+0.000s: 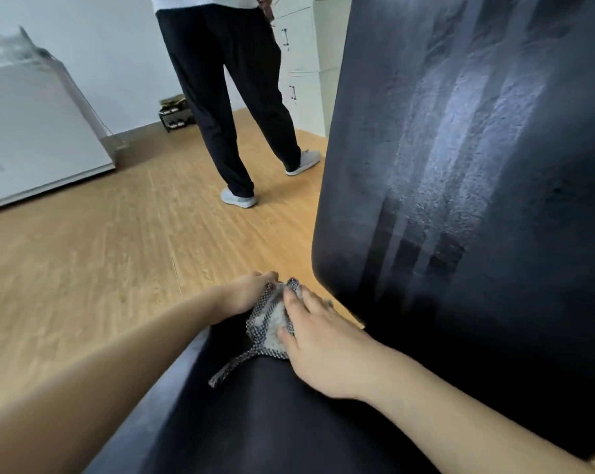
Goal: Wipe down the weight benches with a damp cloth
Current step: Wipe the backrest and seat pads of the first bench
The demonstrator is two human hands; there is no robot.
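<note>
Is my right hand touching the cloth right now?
Touching. The head view shows the right hand laid across the cloth, fingers straight, holding it against the bench seat.

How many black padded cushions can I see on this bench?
2. One black padded seat cushion lies flat beneath the right hand and grey checked cloth; the other, a black backrest cushion, rises at the right, showing pale streaks. More may lie outside the frame.

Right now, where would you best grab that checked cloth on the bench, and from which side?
Probably its bunched middle, from above: the cloth lies crumpled on the seat pad, the right hand pressing it and the left hand gripping its far edge. The thin tail trailing nearer offers little to hold.
</note>
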